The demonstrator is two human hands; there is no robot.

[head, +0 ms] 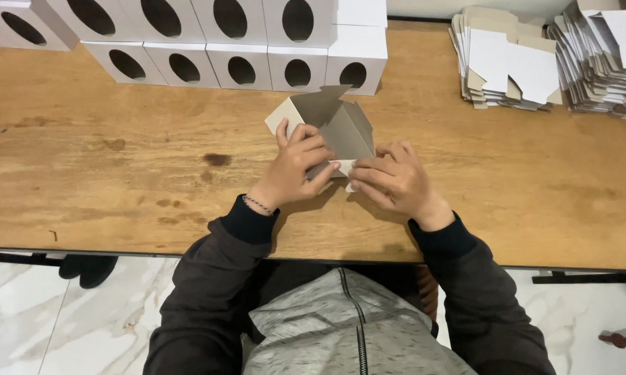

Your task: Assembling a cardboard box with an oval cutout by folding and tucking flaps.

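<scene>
Mid-desk [118, 180], nearer its front edge: left hand [295, 167] and right hand [395, 179] both pinching flaps of a half-folded white carton [340, 128], finished cartons [243, 66] along the back edge.

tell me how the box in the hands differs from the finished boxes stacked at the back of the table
The half-folded box has flaps standing open, showing its grey-brown inside; the finished boxes are closed and show only white faces. The half-folded box lies tilted between the left hand and right hand; the finished boxes sit square in neat rows, untouched. Each finished box shows an oval cut-out; none is visible on the half-folded box. Both are white-faced cardboard on the wooden table.
</scene>
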